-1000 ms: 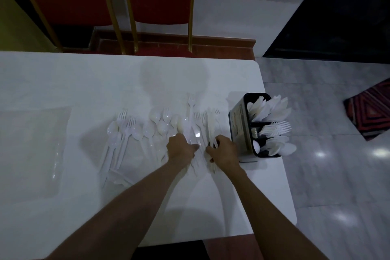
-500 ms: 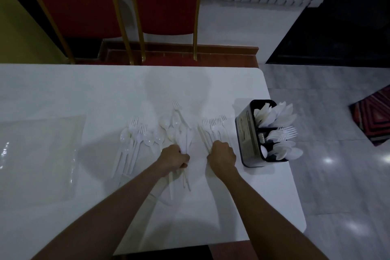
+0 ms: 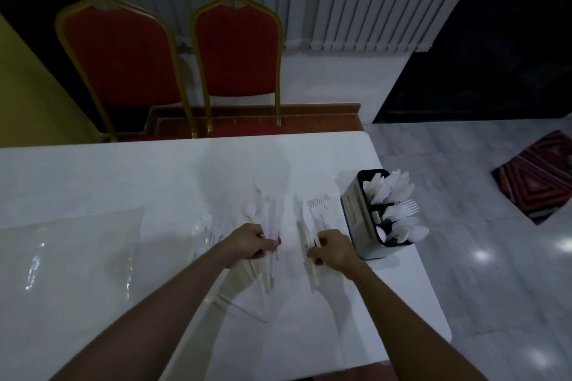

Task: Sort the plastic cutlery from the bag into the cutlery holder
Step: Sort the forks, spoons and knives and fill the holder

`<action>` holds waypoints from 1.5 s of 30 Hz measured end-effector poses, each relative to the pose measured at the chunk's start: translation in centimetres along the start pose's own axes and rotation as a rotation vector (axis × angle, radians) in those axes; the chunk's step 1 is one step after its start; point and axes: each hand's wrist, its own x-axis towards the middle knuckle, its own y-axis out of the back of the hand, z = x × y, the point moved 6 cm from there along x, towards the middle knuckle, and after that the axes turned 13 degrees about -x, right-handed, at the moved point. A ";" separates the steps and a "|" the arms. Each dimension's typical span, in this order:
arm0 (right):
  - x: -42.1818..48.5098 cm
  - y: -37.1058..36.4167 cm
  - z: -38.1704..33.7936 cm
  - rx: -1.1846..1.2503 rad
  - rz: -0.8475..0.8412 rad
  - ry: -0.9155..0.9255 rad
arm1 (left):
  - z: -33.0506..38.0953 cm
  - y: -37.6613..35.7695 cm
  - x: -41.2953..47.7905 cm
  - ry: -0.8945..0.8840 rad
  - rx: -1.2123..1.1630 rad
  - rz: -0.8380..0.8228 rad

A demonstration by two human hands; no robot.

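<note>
Far left on the bench (image 3: pixel 123 182) the clear bag (image 3: pixel 71 257) lies flat. Right of it, loose forks and spoons (image 3: pixel 205 227) wait. Our left grip (image 3: pixel 252 241) curls round a bunch (image 3: pixel 272 215) of white pieces, handles toward us, which we judge gathered by kind. Our right grip (image 3: pixel 332 249) closes on a second bunch (image 3: pixel 305 223), forks among them. The holder (image 3: pixel 356 216) stands just right, near the bench's edge. Its crowded upright heads may hinder dropping more in.
</note>
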 end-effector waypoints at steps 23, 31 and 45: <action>-0.7 5.6 0.4 0.355 -0.051 0.113 | 5.8 -5.1 3.5 -0.092 0.091 0.006; 1.2 0.2 0.4 0.178 -0.103 0.013 | -0.7 -1.9 3.7 0.067 0.132 0.093; 1.5 -2.5 1.3 0.196 -0.122 -0.032 | -3.1 -1.0 4.1 0.041 0.227 0.163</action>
